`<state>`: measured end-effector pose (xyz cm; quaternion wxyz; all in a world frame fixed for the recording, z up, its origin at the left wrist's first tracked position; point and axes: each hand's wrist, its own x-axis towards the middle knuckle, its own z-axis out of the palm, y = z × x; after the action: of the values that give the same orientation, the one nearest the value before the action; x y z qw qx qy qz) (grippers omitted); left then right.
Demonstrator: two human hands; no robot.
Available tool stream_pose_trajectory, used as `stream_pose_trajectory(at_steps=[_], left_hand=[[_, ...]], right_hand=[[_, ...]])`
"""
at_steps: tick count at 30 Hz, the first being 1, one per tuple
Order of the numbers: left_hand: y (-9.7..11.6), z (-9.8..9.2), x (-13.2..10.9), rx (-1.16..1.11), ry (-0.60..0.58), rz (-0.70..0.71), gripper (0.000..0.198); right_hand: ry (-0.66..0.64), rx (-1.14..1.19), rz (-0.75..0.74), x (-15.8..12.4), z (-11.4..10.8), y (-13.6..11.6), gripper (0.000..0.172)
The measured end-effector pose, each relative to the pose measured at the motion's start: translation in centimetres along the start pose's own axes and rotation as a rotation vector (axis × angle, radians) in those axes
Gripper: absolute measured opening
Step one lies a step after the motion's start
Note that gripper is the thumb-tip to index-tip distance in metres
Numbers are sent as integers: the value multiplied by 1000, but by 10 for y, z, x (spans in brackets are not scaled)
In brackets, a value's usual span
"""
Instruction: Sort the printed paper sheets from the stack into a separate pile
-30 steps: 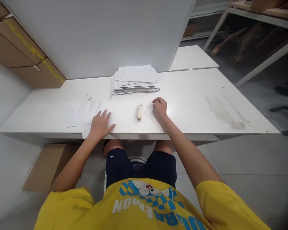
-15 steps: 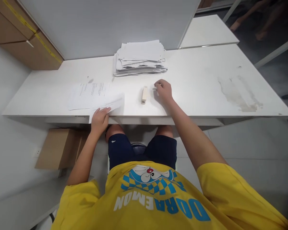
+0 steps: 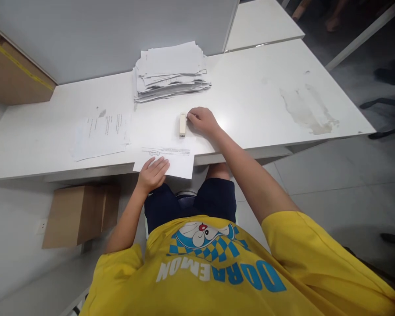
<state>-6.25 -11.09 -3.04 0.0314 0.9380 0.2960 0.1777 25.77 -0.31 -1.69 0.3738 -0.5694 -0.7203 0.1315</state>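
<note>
My left hand (image 3: pixel 153 174) grips a white printed sheet of paper (image 3: pixel 179 163) at its near side, with the fingers over the top. An oval stamp shows on the sheet, which reaches past the desk's front edge. Just beyond it a small cream stapler (image 3: pixel 182 125) rests on the white desk. My right hand (image 3: pixel 202 120) is at the stapler's right side, fingers curled and thumb pressed in. Whatever may be between those fingertips is too small to make out.
A thick stack of papers (image 3: pixel 171 66) stands by the grey partition (image 3: pixel 128 30). Flatter printed sheets (image 3: pixel 102 138) lie on the left of the desk (image 3: pixel 250 92). Cardboard boxes sit at the back left (image 3: pixel 19 74) and below the desk (image 3: pixel 67 215). Another person's limbs show at top right.
My left hand has brought the sheet rightward and laid it flatter, in front of the stapler. My right hand has come closer to the stapler. The view has turned.
</note>
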Motion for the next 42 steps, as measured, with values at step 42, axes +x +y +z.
stream_pose_trajectory(at_steps=[42], left_hand=[[58, 32, 80, -73, -6, -128, 56]], right_hand=[[-311, -142, 286, 59, 36, -51, 67]])
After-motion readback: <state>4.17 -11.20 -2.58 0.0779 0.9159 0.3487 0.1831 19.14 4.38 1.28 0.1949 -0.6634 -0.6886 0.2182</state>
